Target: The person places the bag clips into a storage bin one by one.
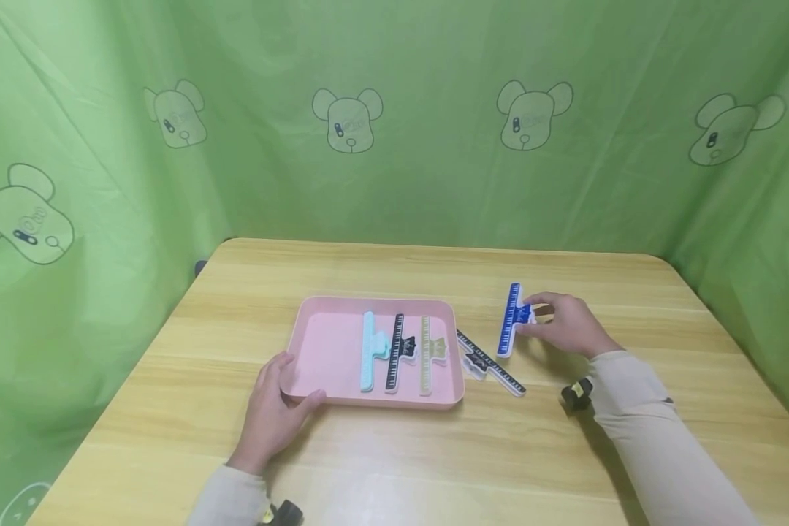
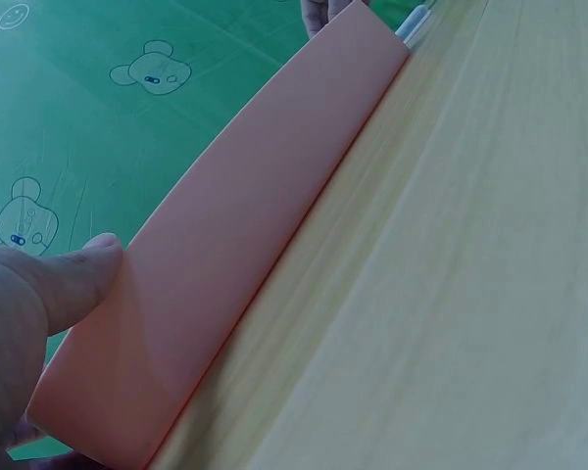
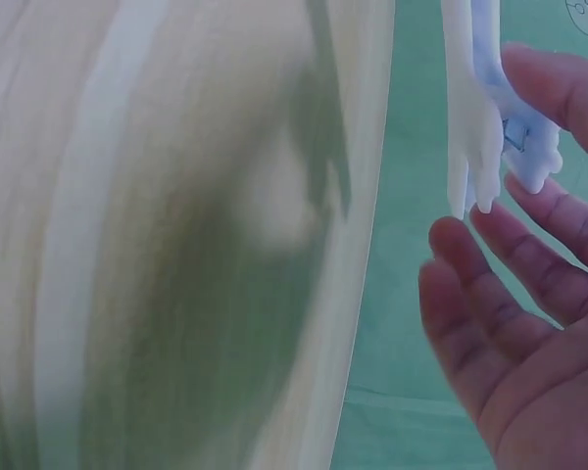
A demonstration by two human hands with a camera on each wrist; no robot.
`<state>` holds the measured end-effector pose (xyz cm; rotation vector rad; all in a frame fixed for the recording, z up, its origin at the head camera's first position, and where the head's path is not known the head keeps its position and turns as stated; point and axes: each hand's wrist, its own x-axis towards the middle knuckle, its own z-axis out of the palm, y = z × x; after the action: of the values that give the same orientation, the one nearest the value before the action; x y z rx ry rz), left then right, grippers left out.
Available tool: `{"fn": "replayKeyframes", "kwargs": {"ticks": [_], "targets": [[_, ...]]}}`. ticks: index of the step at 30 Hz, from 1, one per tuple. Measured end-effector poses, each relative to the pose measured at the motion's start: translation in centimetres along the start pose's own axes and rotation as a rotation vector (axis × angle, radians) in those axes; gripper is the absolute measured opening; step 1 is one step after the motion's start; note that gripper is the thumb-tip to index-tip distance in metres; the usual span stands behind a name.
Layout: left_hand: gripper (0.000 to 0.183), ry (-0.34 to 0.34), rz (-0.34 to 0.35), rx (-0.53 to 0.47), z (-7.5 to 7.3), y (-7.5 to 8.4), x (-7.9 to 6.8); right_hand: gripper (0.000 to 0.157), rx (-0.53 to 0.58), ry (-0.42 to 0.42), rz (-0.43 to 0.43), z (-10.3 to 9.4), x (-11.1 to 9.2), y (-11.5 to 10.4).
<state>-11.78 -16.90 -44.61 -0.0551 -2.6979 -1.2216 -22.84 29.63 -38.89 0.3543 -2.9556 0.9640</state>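
My right hand (image 1: 568, 325) pinches the handle of a blue piano-key-patterned clip (image 1: 509, 321) between thumb and fingers, held above the table right of the tray. In the right wrist view the clip (image 3: 472, 108) shows its white edge. My left hand (image 1: 272, 413) grips the near left corner of a pink tray (image 1: 375, 402), thumb on the near wall. The left wrist view shows that thumb against the tray's outer wall (image 2: 225, 235). Inside the tray lie a light blue clip (image 1: 367, 358), a black clip (image 1: 395, 358) and a gold clip (image 1: 425, 365), side by side.
Another black clip (image 1: 500, 374) lies slanted at the tray's right side, on the wooden table (image 1: 394, 467). A green curtain (image 1: 434, 190) with bear-head prints hangs behind the table and along both sides.
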Motion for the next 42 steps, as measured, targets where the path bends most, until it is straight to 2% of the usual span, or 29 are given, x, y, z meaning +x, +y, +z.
{"fn": "replayKeyframes", "kwargs": {"ticks": [11,19,42], "targets": [[0.081,0.006,0.005,-0.006,-0.1,0.0,0.0,0.058,0.055,0.027,-0.034,0.0,0.3,-0.5],[0.082,0.005,0.005,-0.010,-0.1,0.1,0.0,0.059,0.084,0.005,-0.064,0.3,0.5,-1.2],[0.082,0.014,0.027,-0.004,0.0,0.0,-0.1,0.057,0.048,0.019,-0.106,0.7,0.9,-2.8]]}}
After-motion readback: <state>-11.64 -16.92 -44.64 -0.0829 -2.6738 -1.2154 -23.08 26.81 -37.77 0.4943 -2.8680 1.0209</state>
